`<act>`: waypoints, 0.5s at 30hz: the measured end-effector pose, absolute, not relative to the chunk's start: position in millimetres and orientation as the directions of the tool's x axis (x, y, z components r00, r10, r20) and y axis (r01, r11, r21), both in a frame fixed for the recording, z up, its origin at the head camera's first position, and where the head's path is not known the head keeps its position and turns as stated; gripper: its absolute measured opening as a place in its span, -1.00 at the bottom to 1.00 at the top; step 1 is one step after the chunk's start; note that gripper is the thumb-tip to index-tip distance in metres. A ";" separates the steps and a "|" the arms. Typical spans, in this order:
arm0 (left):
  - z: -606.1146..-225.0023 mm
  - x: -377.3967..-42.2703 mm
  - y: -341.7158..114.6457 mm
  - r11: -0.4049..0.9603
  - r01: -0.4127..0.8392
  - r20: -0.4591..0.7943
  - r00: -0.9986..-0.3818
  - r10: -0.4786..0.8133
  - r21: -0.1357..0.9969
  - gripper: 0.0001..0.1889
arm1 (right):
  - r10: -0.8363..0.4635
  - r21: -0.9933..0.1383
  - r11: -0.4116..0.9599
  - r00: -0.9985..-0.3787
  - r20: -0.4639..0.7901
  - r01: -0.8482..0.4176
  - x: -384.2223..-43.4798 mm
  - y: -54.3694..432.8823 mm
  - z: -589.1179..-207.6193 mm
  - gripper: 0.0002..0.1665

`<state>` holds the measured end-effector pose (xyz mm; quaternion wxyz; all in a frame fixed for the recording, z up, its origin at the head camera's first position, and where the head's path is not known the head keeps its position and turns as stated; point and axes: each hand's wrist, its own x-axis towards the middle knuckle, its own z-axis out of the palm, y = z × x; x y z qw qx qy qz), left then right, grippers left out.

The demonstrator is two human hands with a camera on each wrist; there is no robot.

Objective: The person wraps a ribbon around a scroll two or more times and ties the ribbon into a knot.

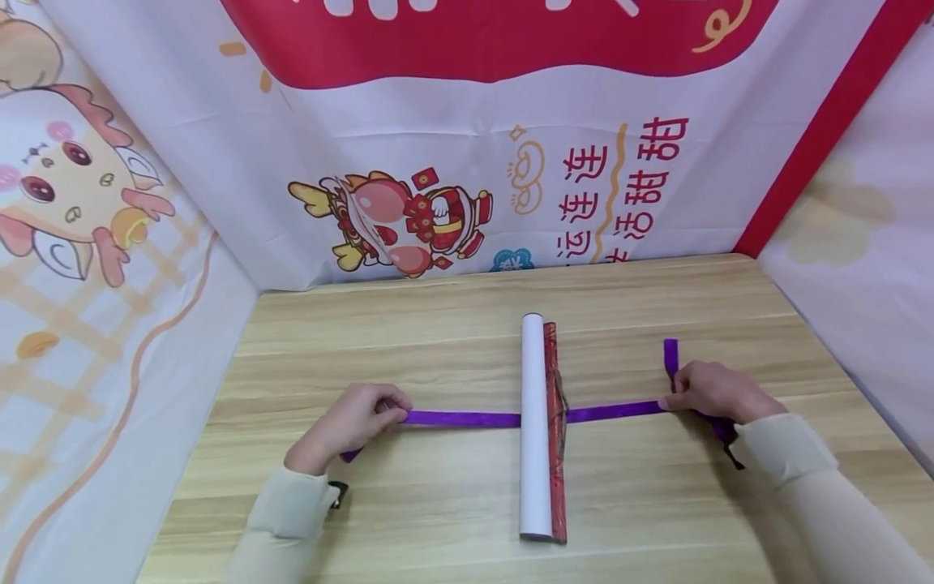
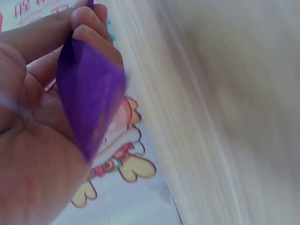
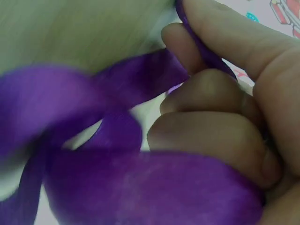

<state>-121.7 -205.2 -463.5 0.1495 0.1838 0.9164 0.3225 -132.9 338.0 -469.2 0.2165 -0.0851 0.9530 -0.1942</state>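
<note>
A purple ribbon [image 1: 463,419] runs across the table beneath a white paper-like roll [image 1: 535,454] and comes out on its other side. Along the roll's right edge lies a reddish strip [image 1: 558,507] with a wood-like pattern and a thin brown piece on it. My left hand [image 1: 357,420] pinches the ribbon on the left; its short end [image 2: 91,89] hangs past the palm in the left wrist view. On the right, my right hand [image 1: 718,391] grips the ribbon between thumb and fingers. Loose loops of ribbon [image 3: 150,187] hang by its curled fingers in the right wrist view.
The wood-grain table [image 1: 409,341] meets a printed white and red cloth [image 1: 452,113] at its back edge. More printed cloth [image 1: 95,341] hangs along the left side, and a pale cloth [image 1: 868,268] borders the right.
</note>
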 end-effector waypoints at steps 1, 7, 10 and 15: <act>-463.3 -123.1 -209.6 0.732 0.246 -0.152 -0.889 0.431 0.635 -0.89 | -0.257 -0.411 0.907 -0.891 -0.375 -0.089 -132.9 334.2 -469.6 -0.54; -461.5 -127.1 -233.6 0.801 0.261 -0.140 -0.910 0.390 0.538 -0.89 | -0.257 -0.431 0.901 -0.872 -0.417 -0.060 -134.3 304.8 -471.7 -0.55; -460.3 -128.0 -243.6 0.827 0.244 -0.125 -0.928 0.351 0.506 -0.89 | -0.255 -0.443 0.895 -0.871 -0.420 -0.048 -132.9 290.6 -471.6 -0.56; -458.4 -129.6 -260.0 0.851 0.232 -0.083 -0.949 0.305 0.471 -0.90 | -0.261 -0.457 0.887 -0.887 -0.381 -0.065 -128.8 266.8 -471.2 -0.54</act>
